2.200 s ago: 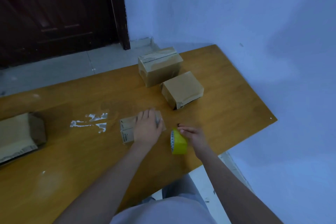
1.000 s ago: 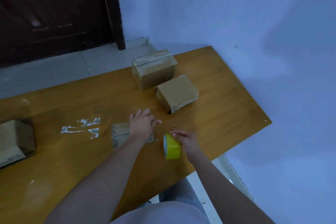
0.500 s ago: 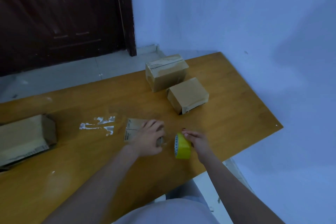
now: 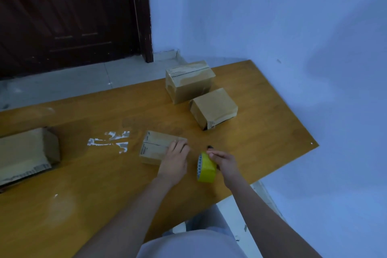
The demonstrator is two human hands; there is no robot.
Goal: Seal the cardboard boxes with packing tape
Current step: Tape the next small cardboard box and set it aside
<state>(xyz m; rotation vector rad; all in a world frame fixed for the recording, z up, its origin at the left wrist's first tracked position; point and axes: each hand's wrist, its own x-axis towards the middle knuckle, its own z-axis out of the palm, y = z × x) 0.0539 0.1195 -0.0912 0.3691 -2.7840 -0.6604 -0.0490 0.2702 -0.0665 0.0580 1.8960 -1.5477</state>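
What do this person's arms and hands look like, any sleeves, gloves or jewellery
Both forearms are bare up to the bottom edge of the picture, with no sleeves in sight. The left hand and right hand wear no gloves, and no rings, watch or bracelet show. A pale garment covers the torso below.

Matt cardboard boxes (image 4: 213, 107) sit on a smooth, glossy wooden table (image 4: 261, 123).

Plain room, likely home: dark wooden door (image 4: 69, 14), tiled floor (image 4: 83, 81), painted wall (image 4: 272, 16).
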